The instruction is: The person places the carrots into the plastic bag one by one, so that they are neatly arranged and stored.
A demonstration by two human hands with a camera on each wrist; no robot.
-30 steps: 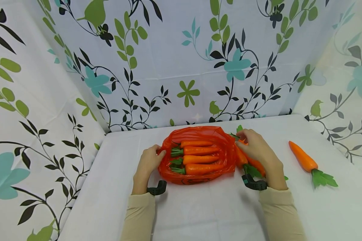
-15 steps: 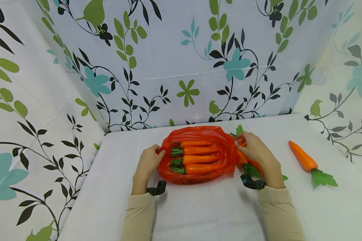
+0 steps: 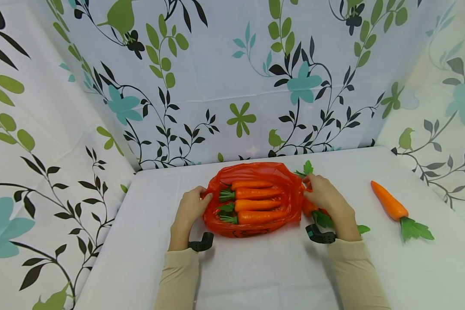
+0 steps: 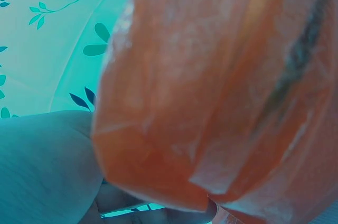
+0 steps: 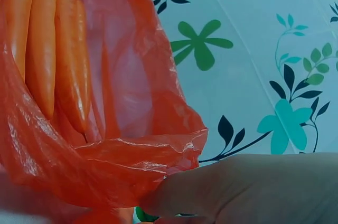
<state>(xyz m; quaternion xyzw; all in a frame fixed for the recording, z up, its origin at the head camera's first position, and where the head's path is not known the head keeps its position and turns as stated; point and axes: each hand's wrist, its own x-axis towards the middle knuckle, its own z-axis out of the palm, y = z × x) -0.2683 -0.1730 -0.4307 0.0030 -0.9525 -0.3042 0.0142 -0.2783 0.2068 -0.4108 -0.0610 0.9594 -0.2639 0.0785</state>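
A red plastic bag [image 3: 252, 171] lies open-mouthed on the table, with several orange carrots [image 3: 257, 217] side by side inside, green tops to the left. My left hand [image 3: 190, 209] pinches the bag's left edge; in the left wrist view the bag [image 4: 158, 86] covers most of that hand's fingers. At the opposite edge, my right hand [image 3: 329, 196] pinches the rim between thumb and fingers. The right wrist view shows the thumb [image 5: 195, 189] against the bag [image 5: 127, 168]. More carrots [image 3: 309, 207] lie partly hidden under the right hand, their leaves [image 3: 322, 218] poking out.
A single carrot [image 3: 389, 201] with a leafy top [image 3: 415, 229] lies apart at the right. White cloth covers the table [image 3: 248, 275]. A leaf-patterned curtain [image 3: 217, 86] stands behind it and along both sides.
My right hand has moved left, from above the loose carrots to the bag's right rim, which it now pinches. The left hand and bag have stayed in place.
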